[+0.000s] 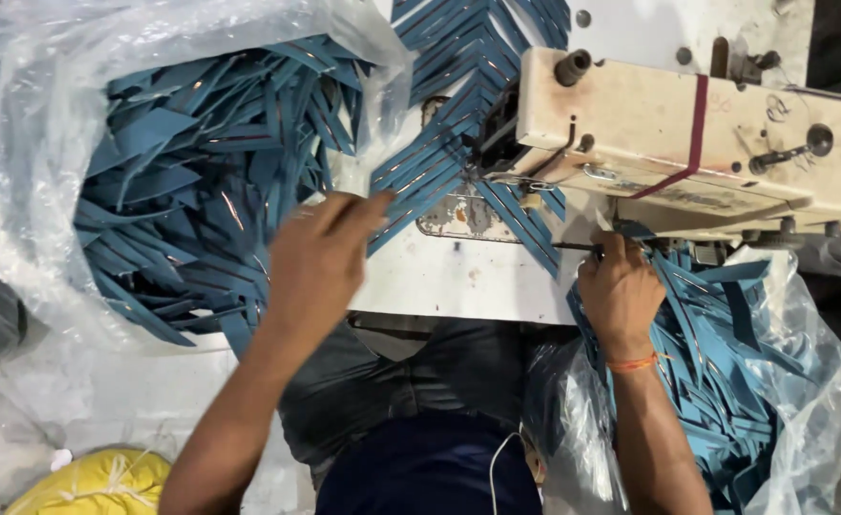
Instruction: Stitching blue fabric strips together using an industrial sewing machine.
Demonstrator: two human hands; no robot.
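My left hand (317, 253) reaches forward over the sewing table, its fingertips on a fan of blue fabric strips (420, 176) that leads under the needle of a cream sewing machine (687, 143). My right hand (619, 286), with an orange thread band at the wrist, is closed on a blue strip at the table's front edge, just below the machine head. More sewn strips (477, 38) trail away behind the machine.
A large clear plastic bag (29, 191) at the left holds a heap of blue strips (191, 181). Another clear bag (802, 381) at the right holds more strips. A yellow bundle (96, 482) lies at the bottom left. My lap sits below the white table (439, 277).
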